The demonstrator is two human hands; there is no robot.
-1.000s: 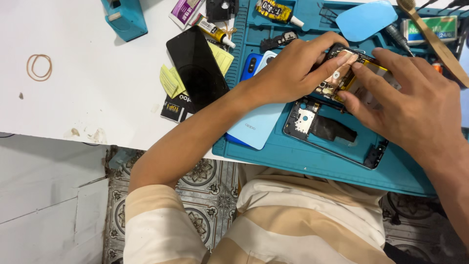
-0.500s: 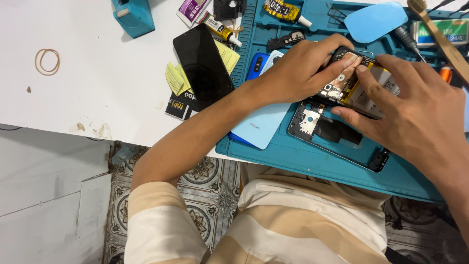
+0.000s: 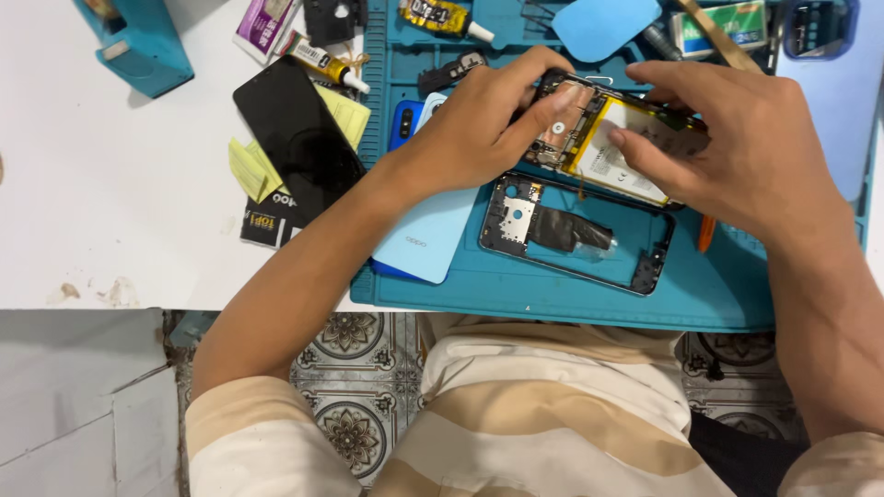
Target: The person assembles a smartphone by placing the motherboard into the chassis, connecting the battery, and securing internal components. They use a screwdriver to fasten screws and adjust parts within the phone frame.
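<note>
Since a second ago our left hand (image 3: 479,124) and right hand (image 3: 737,147) keep a closed grip on the opened phone (image 3: 608,138), now tilted above the empty frame (image 3: 575,235) at centre.

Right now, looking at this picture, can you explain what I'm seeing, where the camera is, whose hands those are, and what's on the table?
There is no machine here. The view comes from a camera worn on a person's head, looking down at their own two bare hands over a white table.

Both hands hold an opened phone body with its yellow-edged battery showing. The left hand grips its left end, and the right hand covers its right side, fingertips on the battery.

Under it lies a teal work mat. On the mat sit an empty dark phone frame and a light blue back cover. Left of the mat lie a black screen panel, yellow paper slips and a small glue tube.
</note>
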